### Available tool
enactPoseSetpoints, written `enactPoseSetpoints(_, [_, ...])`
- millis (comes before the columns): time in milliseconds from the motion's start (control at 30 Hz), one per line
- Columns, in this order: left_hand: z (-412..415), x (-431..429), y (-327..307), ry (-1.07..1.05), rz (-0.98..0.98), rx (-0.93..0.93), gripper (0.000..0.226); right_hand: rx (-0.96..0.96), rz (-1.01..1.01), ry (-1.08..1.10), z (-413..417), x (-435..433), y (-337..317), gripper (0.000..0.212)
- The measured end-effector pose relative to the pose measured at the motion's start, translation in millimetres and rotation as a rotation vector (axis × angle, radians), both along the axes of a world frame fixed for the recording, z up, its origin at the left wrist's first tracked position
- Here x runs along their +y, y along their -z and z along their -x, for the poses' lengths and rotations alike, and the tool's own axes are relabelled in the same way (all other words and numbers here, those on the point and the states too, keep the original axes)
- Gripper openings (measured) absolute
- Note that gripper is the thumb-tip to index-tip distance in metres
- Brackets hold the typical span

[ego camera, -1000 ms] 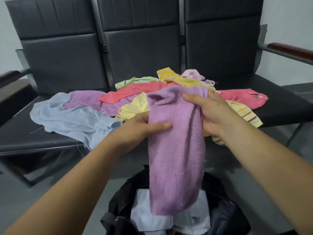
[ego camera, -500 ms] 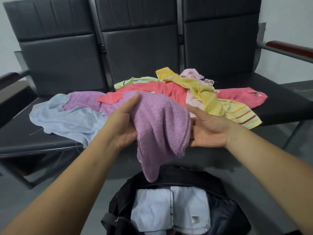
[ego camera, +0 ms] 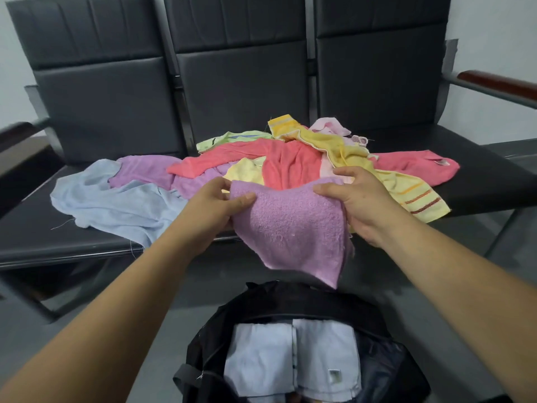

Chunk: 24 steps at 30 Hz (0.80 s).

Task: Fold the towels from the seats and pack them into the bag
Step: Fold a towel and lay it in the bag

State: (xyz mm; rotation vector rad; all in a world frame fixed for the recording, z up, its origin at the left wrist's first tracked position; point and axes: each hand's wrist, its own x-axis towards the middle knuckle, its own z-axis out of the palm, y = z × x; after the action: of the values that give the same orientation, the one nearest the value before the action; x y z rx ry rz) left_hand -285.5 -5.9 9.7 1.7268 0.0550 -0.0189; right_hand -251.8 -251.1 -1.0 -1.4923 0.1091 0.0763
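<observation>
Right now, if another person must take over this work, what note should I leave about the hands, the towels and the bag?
Left hand grips the left edge of the purple towel.
Right hand grips its right edge; the towel, apparently folded, hangs over the open black bag.
Done: two pale blue folded towels lie side by side in the bag.
Left: pack the purple towel, then fold the pile on the seats, including the light blue towel, coral towel and yellow striped towel.
</observation>
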Motion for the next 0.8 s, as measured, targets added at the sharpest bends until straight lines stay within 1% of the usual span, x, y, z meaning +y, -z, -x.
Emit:
enactPoseSetpoints(67, [-1.2, -2.0, 1.2, -0.062, -0.024, -0.023, 0.032, -0.003, 0.007, -0.021, 1.7, -0.1, -1.0, 0.056])
enactPoseSetpoints(200, [-0.2, -8.1, 1.9, -0.120, -0.006, -0.085, 0.034, -0.037, 0.089, -0.078, 4.1, 0.1, -4.1, 0.025])
enactPoseSetpoints(233, [0.6, -8.0, 2.4, -0.111, -0.032, -0.099, 0.036, -0.059, 0.113, -0.132, 6.1, -0.5, -5.9, 0.025])
enactPoseSetpoints(267, [1.0, -6.7, 2.3, -0.081, -0.090, -0.113, 0.038, -0.091, 0.164, -0.213, 8.6, -1.7, -8.4, 0.030])
enactPoseSetpoints(300, [1.5, -5.0, 1.2, -0.020, -0.188, -0.132, 0.041, -0.139, 0.269, -0.304, 11.6, -3.4, -12.3, 0.040])
enactPoseSetpoints(367, [4.4, -3.0, -1.4, 0.124, -0.451, -0.163, 0.050, -0.232, 0.591, -0.416, 14.7, -5.9, -17.6, 0.054])
enactPoseSetpoints(400, [5.1, -3.1, -1.8, 0.162, -0.586, -0.193, 0.051, -0.279, 0.738, -0.411, 14.2, -6.1, -18.2, 0.055])
enactPoseSetpoints(433, [4.8, -4.4, -2.4, 0.173, -0.684, -0.224, 0.047, -0.319, 0.835, -0.373, 12.4, -6.6, -17.6, 0.050])
enactPoseSetpoints(467, [4.9, -6.2, -3.2, 0.164, -0.733, -0.257, 0.040, -0.349, 0.865, -0.328, 10.8, -6.9, -16.5, 0.042])
enactPoseSetpoints(500, [4.0, -7.6, -2.3, 0.144, -0.747, -0.282, 0.031, -0.366, 0.830, -0.294, 8.3, -7.7, -13.8, 0.033])
enactPoseSetpoints(533, [3.6, -8.8, -1.0, 0.124, -0.737, -0.301, 0.023, -0.376, 0.752, -0.273, 6.7, -9.1, -11.2, 0.025])
enactPoseSetpoints(600, [2.3, -9.4, 1.7, 0.100, -0.655, -0.292, 0.022, -0.365, 0.594, -0.256, 5.6, -10.9, -6.9, 0.018])
enactPoseSetpoints(633, [1.1, -8.5, 3.6, 0.099, -0.590, -0.277, 0.021, -0.349, 0.527, -0.243, 4.8, -12.6, -4.6, 0.019])
enactPoseSetpoints(733, [-0.6, -6.8, 6.0, 0.101, -0.373, -0.206, 0.013, -0.280, 0.397, -0.150, -0.3, -18.0, 1.9, 0.030])
enactPoseSetpoints(800, [-1.4, -6.5, 7.6, 0.034, -0.246, -0.187, 0.015, -0.217, 0.277, -0.123, -3.0, -19.4, 3.8, 0.035])
